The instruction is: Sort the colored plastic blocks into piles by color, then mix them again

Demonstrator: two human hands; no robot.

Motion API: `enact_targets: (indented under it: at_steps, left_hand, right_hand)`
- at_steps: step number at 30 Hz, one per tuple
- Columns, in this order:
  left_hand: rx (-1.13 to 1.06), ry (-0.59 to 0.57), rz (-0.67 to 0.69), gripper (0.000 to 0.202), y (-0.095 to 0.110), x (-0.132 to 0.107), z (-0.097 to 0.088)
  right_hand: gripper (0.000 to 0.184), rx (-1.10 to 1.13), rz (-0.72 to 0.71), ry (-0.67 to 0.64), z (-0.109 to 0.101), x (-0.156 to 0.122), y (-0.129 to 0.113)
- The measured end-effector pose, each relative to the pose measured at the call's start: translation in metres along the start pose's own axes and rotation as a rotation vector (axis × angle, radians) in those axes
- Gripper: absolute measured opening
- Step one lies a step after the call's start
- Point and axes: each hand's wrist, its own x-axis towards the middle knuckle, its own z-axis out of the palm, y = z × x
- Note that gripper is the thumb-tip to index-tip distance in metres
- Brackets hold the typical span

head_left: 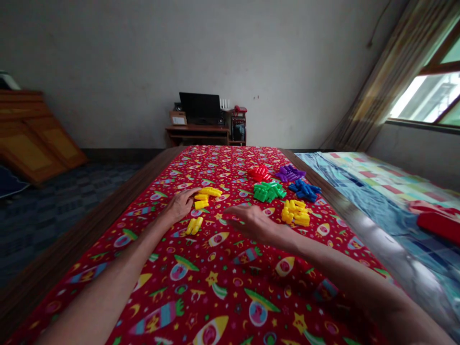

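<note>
My left hand (179, 205) rests on the red patterned tablecloth (223, 282), fingers curled beside a short row of joined yellow pieces (207, 195); whether it grips them I cannot make out. A loose yellow pair (194, 225) lies just below that hand. My right hand (251, 223) hovers palm down over the middle of the cloth, fingers loosely bent, with nothing seen in it. To its right sits a heap of yellow pieces (295, 212). Behind are green (269, 191), red (259, 173), purple (289, 173) and blue (304, 190) heaps.
The table's wooden edge (118, 196) runs along the left. A bed with a checked blanket (377, 187) adjoins on the right, with a red object (438, 225) on it. A desk with a monitor (200, 108) stands at the far wall.
</note>
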Motion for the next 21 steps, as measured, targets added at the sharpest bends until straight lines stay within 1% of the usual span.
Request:
enact_targets:
  at_steps: [2, 4, 5, 6, 8, 10, 12, 14, 15, 17, 19, 21]
  left_hand:
    - [-0.004, -0.001, -0.001, 0.051, 0.001, -0.001, -0.001]
    - [-0.003, 0.002, -0.007, 0.051, 0.002, -0.001, -0.003]
    - [-0.002, 0.004, -0.008, 0.051, 0.002, -0.001, -0.003]
    - [-0.001, 0.006, -0.007, 0.051, 0.002, -0.002, -0.003]
    - [-0.004, 0.014, 0.001, 0.051, 0.001, -0.002, -0.003]
    - [-0.013, 0.015, 0.006, 0.050, 0.001, -0.002, -0.002]
    - [-0.026, 0.012, 0.007, 0.050, 0.001, -0.001, -0.001]
    - [-0.036, 0.013, 0.000, 0.050, 0.001, -0.001, 0.001]
    - [-0.040, 0.018, -0.003, 0.050, 0.000, -0.001, 0.001]
    - [-0.047, 0.025, -0.002, 0.052, -0.001, 0.000, 0.003]
    - [-0.053, 0.027, 0.004, 0.054, -0.002, 0.002, 0.004]
    - [-0.052, 0.024, 0.007, 0.055, -0.005, 0.003, 0.005]
  right_hand:
    - [0.031, -0.049, -0.096, -0.096, 0.034, 0.032, -0.013]
    - [0.039, -0.144, -0.167, -0.183, 0.061, 0.055, -0.024]
    - [0.037, -0.193, -0.177, -0.220, 0.070, 0.062, -0.028]
    - [0.030, -0.236, -0.171, -0.255, 0.076, 0.067, -0.031]
    - [0.019, -0.284, -0.127, -0.303, 0.075, 0.066, -0.032]
    - [0.017, -0.269, -0.091, -0.314, 0.061, 0.055, -0.028]
    - [0.015, -0.219, -0.066, -0.246, 0.037, 0.035, -0.018]
    - [0.016, -0.195, -0.013, -0.099, 0.005, 0.008, -0.003]
    - [0.017, -0.213, 0.031, -0.012, -0.013, -0.007, 0.007]
    - [0.016, -0.278, 0.146, 0.119, -0.047, -0.040, 0.027]
    - [0.013, -0.335, 0.258, 0.154, -0.075, -0.073, 0.048]
    - [0.012, -0.332, 0.309, 0.161, -0.094, -0.101, 0.064]
